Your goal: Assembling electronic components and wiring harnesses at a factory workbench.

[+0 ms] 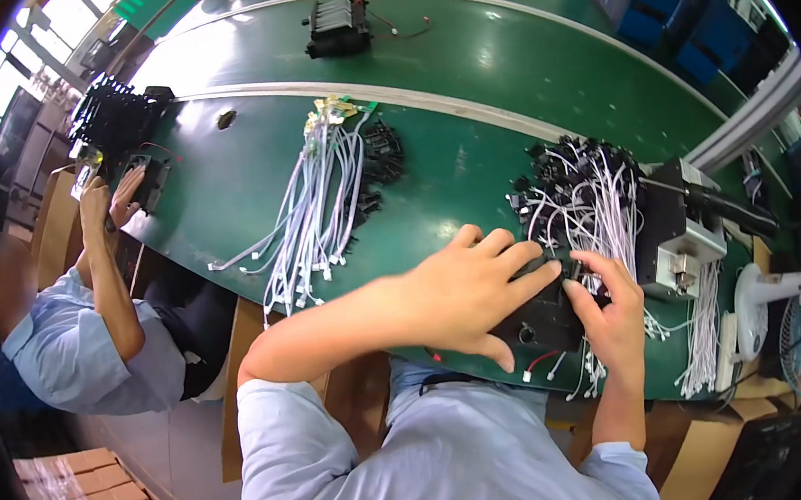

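Note:
A black plastic housing (548, 321) with a round hole lies at the table's near edge, partly hidden under my hands. My left hand (476, 291) rests across its top with fingers spread and thumb stretched out. At the housing's right end, the thumb and index finger of my right hand (613, 317) close together around something small that I cannot make out. Just beyond my fingers lies a heap of black parts with white cables (605, 196). A short red lead with a white connector (529, 374) pokes out below the housing.
Left of centre lie a bundle of white cables (308, 225) and small black parts (382, 152). A metal-fronted device (681, 249) and a fan (799, 339) stand right. Another black unit (336, 29) sits farther back. At left, a co-worker (94, 343) handles a black part.

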Available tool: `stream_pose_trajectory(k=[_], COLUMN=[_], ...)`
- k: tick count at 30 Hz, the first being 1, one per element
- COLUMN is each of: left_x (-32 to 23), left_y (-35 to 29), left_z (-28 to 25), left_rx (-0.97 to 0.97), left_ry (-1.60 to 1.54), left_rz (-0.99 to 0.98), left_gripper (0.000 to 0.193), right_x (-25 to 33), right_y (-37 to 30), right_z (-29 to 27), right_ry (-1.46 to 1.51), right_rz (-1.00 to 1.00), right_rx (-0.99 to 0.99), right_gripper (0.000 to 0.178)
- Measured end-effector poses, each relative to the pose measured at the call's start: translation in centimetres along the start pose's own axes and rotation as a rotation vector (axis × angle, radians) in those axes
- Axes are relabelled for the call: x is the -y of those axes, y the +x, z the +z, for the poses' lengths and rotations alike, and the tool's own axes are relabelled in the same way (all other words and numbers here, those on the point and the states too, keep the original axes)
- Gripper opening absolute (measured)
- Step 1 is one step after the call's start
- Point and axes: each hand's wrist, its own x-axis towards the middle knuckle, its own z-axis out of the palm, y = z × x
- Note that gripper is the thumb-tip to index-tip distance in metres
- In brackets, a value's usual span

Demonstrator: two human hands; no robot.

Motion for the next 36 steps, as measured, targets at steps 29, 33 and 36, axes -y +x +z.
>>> stream_pose_trajectory(k=[29,33,36], left_x=[25.6,22.0,20.4], left_y=[-9.4,-12.2,-13.6], left_z=[-5.6,-10.6,-14.1], left_rx=[-1.188,-1.420,-1.563], left_ry=[0.601,0.714,0.748], left_rz=[-0.375,-0.446,-0.420], left_gripper=[0.025,0.023,0.022], right_x=[-1.5,-1.5,-1.7], right_y=[0.8,1.0,0.9], right_z=[0.3,0.2,0.2], right_ry=[0.152,0.161,0.148], right_rz=[0.119,0.095,0.098], right_rx=[0.016,0.022,0.019], right_gripper=[0.030,0.030,0.030])
